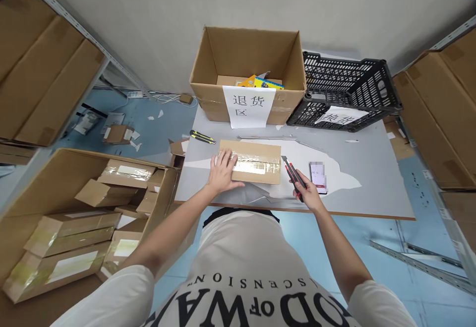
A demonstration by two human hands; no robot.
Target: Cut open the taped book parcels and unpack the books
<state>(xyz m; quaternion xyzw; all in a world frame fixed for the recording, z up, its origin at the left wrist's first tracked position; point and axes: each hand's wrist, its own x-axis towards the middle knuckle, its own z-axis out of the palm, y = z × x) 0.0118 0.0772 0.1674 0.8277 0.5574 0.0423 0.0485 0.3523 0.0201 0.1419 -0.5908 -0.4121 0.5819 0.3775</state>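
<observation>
A small taped parcel (250, 162) is lying flat on the grey bench (372, 168), just in front of the person. The left hand (222, 172) is resting on the parcel's left end with its fingers spread, pressing it down against the bench. The right hand (307, 194) is closing around the handle of a red and black box cutter (293, 174), whose tip is pointing toward the parcel's right edge and sitting just beside it, not clearly touching. A phone (319, 176) is lying on the bench just to the right of the cutter.

The clear tape across the top of the parcel is looking whole and glossy, with no cut line showing, so the opening appears not yet begun: the parcel is only being steadied and the blade brought near. Slitting the tape and lifting the flaps seem to be left.

Behind the parcel, an open cardboard box (247, 66) with a paper sign is standing at the far edge of the bench, holding a few items, and a black plastic crate (345, 91) is tilting beside it. A second cutter with a yellow handle (202, 137) is lying unused near the bench's left corner. On the floor to the left, a large carton (44, 188) is holding many more sealed parcels, so a good deal of the pile looks untouched.
</observation>
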